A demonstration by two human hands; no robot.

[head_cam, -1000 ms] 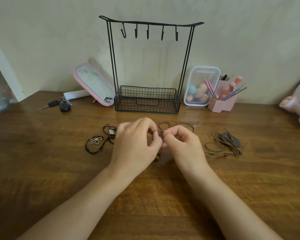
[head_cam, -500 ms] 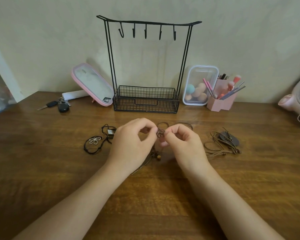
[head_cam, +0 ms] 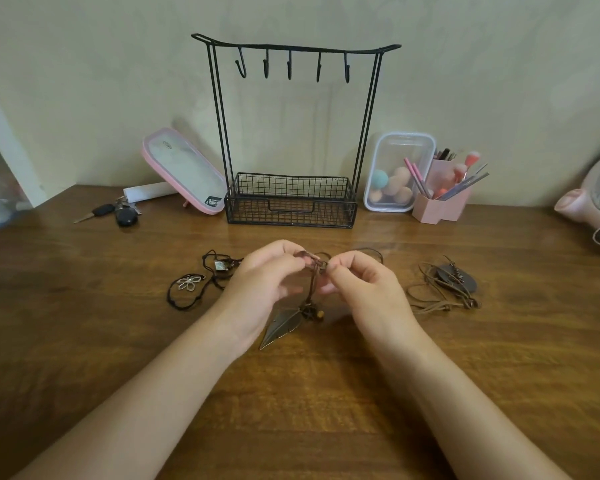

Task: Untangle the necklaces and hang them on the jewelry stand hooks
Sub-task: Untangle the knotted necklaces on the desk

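Left hand (head_cam: 267, 282): fingers curled, pinching a knotted brown cord (head_cam: 317, 266) above the tabletop (head_cam: 84, 323)
Right hand (head_cam: 364, 289): fingers curled, pinching the same knot, just beside the left hand
Leaf pendant (head_cam: 284, 325): hangs from the cord between the wrists
Black necklaces (head_cam: 187, 289): tangled on the tabletop, left of the hands
Brown necklace (head_cam: 444, 289): heaped on the tabletop, right of the hands
Stand (head_cam: 291, 202): upright against the wall, five hooks (head_cam: 289, 69) along its top bar

Black wire stand (head_cam: 291, 133), brown corded necklaces (head_cam: 444, 289), pink mirror (head_cam: 184, 171), wood-grain table (head_cam: 84, 341)
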